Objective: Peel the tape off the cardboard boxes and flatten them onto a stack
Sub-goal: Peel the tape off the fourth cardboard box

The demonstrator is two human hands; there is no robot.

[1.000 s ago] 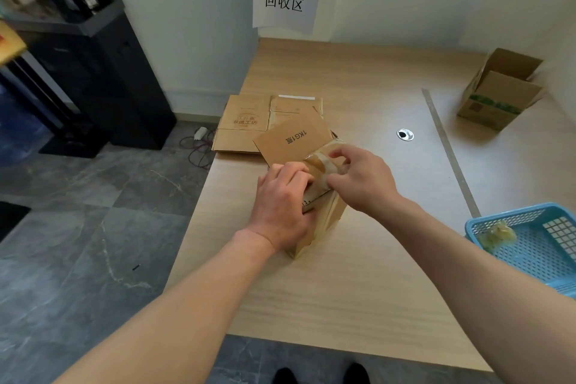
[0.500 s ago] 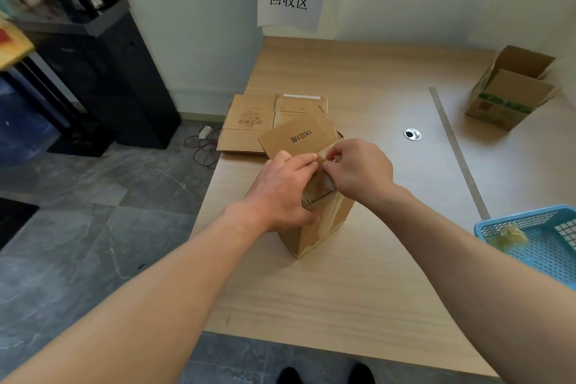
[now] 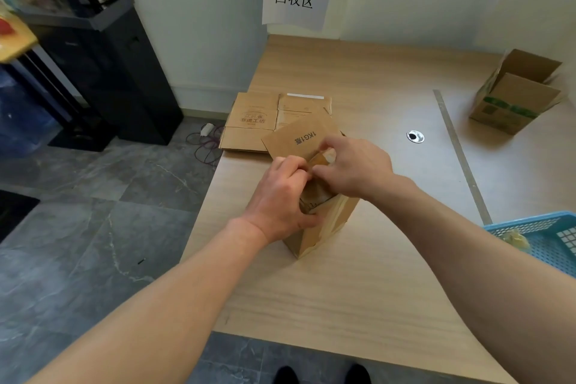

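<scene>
Both grips tight: left hand (image 3: 280, 196) curls round the upright cardboard box (image 3: 324, 227) in the middle of the frame, right hand (image 3: 352, 165) pinches a strip of glossy tape (image 3: 322, 157) at its top, fingertips of the two hands nearly meeting. Box stands on the surface (image 3: 358, 290), its flap (image 3: 299, 137) tipped up behind. Just beyond, upper centre, lies the flattened stack (image 3: 252, 121). Upper right, another open box (image 3: 517, 100); right edge, a blue basket (image 3: 530, 227) with a crumpled wad inside.
</scene>
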